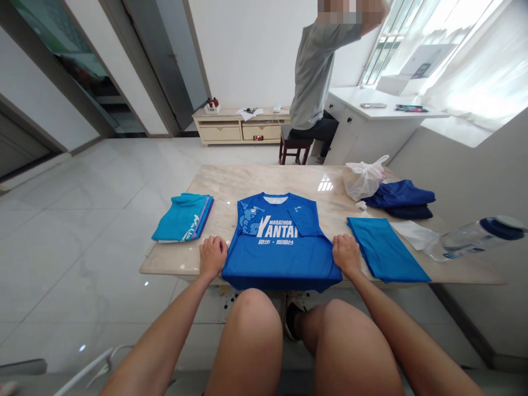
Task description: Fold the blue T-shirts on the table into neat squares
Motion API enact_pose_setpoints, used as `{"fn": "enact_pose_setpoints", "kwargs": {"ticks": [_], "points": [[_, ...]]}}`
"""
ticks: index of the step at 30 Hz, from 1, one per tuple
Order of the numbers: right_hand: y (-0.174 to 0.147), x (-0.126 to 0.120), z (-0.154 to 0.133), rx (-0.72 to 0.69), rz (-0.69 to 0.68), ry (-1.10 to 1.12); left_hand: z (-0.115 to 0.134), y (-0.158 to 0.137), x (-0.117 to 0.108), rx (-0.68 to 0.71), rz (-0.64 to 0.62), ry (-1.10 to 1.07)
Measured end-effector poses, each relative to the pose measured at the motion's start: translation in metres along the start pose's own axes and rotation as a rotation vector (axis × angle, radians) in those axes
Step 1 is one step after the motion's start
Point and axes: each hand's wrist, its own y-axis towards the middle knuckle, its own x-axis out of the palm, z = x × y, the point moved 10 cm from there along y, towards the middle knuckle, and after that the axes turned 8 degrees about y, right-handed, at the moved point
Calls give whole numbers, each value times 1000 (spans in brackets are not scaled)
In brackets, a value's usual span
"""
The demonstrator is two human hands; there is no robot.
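A blue T-shirt (272, 261) with white "Marathon Yantai" lettering lies face up on the marble-look table (264, 175). Its right sleeve in view is folded in over the chest, and the lower end hangs over the near table edge. At the shirt's left side, my left hand (213, 256) is closed with curled fingers on the fabric edge. My right hand (347, 254) grips the opposite edge, where the cloth is drawn out toward it. Both sets of fingertips are partly hidden.
Left on the table sits a stack of folded turquoise and purple clothes (181, 217). To the right are a folded teal cloth (388, 250), a water bottle (474, 237), a white plastic bag (363, 179) and dark blue clothing (402, 198). A person (313, 77) sits beyond on a stool (295, 144).
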Motion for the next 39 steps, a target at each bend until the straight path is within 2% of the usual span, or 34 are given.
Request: {"fn": "enact_pose_setpoints", "kwargs": {"ticks": [19, 39], "points": [[-3, 1, 0, -77, 127, -25, 1, 2, 4, 4, -8, 91], [-3, 2, 0, -81, 110, -48, -1, 1, 3, -6, 9, 40]]}}
